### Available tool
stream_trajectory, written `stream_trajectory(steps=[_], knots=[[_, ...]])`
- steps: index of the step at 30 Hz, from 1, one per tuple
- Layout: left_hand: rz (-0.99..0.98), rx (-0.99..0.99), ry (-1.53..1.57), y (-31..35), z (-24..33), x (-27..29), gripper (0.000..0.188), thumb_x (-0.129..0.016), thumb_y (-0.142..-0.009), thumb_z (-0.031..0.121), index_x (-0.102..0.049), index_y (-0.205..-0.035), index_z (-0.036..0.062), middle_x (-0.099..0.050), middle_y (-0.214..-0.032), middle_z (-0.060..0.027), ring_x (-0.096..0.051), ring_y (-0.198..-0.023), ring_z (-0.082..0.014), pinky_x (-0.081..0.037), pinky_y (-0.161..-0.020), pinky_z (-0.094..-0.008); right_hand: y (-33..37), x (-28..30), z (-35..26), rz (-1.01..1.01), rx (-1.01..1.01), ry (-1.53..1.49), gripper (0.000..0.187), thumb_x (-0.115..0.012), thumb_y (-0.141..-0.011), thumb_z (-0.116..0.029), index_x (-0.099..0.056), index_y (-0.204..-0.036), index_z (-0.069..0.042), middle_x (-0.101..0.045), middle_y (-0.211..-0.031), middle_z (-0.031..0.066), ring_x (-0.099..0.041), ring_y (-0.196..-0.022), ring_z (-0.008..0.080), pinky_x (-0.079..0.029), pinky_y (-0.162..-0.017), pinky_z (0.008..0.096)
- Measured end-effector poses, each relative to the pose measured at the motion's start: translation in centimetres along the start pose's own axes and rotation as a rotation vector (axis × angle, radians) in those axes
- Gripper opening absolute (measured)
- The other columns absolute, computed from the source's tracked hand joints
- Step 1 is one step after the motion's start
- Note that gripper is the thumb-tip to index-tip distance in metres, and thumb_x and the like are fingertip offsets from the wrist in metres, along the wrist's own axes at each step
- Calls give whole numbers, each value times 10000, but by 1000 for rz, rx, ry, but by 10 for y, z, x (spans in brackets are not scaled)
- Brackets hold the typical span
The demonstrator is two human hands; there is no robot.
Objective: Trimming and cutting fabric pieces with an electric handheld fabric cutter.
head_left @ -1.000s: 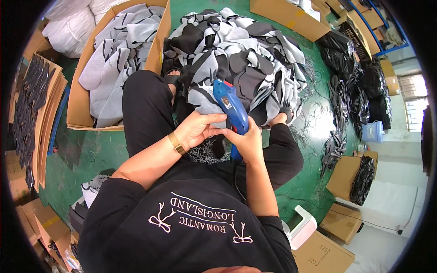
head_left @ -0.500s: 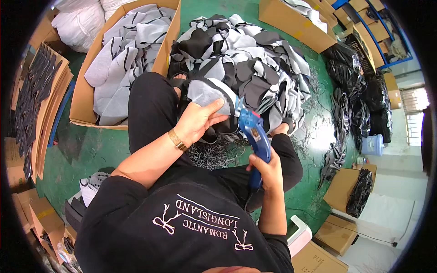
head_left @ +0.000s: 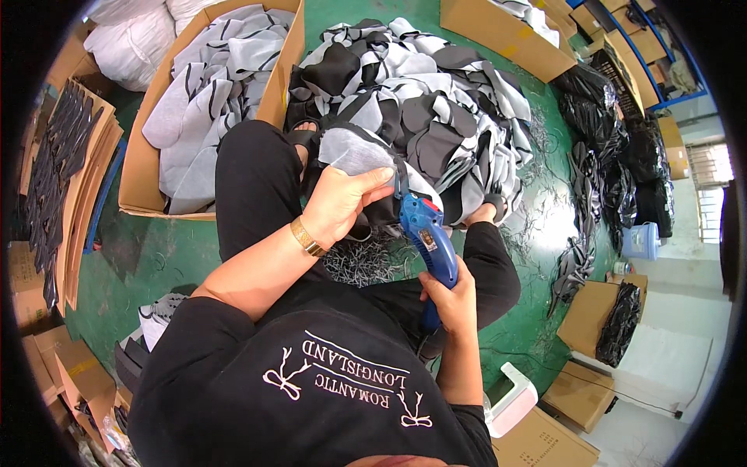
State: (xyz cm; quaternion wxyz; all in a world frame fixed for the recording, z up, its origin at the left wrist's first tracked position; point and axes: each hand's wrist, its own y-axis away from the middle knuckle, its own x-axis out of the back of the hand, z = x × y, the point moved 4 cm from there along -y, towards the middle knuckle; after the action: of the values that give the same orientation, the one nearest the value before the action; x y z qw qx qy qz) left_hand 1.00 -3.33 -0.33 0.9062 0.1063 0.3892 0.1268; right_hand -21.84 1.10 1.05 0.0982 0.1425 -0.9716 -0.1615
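I am taking the big heap of cut pieces (head_left: 438,128) as my landmark, and I am working just on its near side. My two hands are staying apart from each other, and each one is closing on its own thing. With my left hand (head_left: 342,204) I am pinching a grey fabric piece (head_left: 348,153) with dark edge, thumb on top; this piece is lying in front of the heap, toward its left part. With my right hand (head_left: 451,298) I am gripping the blue hand cutter (head_left: 429,237) around the lower part of its handle. The cutter is also being on the near side of the heap, and its head is pointing toward the heap. Its tip is meeting the dark edge of the piece, just beside my left thumb; whether the blade is biting into the fabric, I cannot tell.

On my left wrist I am wearing a gold-coloured band (head_left: 307,237). Nearer to me than the heap, many thin scraps (head_left: 358,265) are lying on the green floor (head_left: 506,311). To the left of the heap, a large cardboard box (head_left: 140,179) is holding more grey pieces with dark edges. To the right of the heap, black plastic bags (head_left: 650,167) are standing in a group, and nearer to me than these bags a pale blue bucket (head_left: 640,241) is standing.
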Motion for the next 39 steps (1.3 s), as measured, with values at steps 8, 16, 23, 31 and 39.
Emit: stream_trajectory(steps=[8, 16, 23, 31, 39], knots=[[-22, -56, -134, 3, 6, -2, 180, -680, -831, 17, -640, -993, -51, -669, -959, -106, -661, -868, -190, -561, -791, -330, -1, 5, -4, 9, 24, 49, 325, -710, -767, -100, -555, -1024, 24, -589, -756, 35, -558, -571, 92, -451, -521, 240], [-47, -29, -205, 4, 5, 3, 188, -680, -828, 13, -639, -997, -61, -668, -958, -104, -659, -854, -178, -561, -780, -314, -4, 4, -8, -44, -3, -26, 333, -704, -770, -82, -550, -1043, 31, -581, -772, 31, -550, -568, 92, -445, -524, 239], [-173, -31, -337, 10, 3, 1, 279, -658, -831, -4, -589, -1101, 21, -640, -1044, -58, -633, -942, -162, -550, -799, -313, -12, 2, -12, -84, -51, -148, 314, -671, -752, -32, -552, -1036, 32, -565, -725, 48, -562, -551, 133, -468, -510, 258], [-222, 91, -286, 21, -13, -10, 229, -651, -836, 3, -613, -1061, 21, -648, -1000, -52, -632, -898, -142, -532, -803, -292, -51, -1, -43, 102, 227, -1, 483, -833, -658, -153, -572, -1025, 21, -624, -813, 37, -586, -690, 97, -490, -625, 240], [-113, 38, -287, 15, -19, -2, 210, -694, -846, 95, -608, -1033, 54, -641, -942, -3, -617, -818, -86, -489, -674, -240, -58, -19, -23, 31, 178, 57, 422, -786, -703, -126, -574, -1034, 25, -620, -798, 37, -579, -690, 104, -494, -628, 260]])
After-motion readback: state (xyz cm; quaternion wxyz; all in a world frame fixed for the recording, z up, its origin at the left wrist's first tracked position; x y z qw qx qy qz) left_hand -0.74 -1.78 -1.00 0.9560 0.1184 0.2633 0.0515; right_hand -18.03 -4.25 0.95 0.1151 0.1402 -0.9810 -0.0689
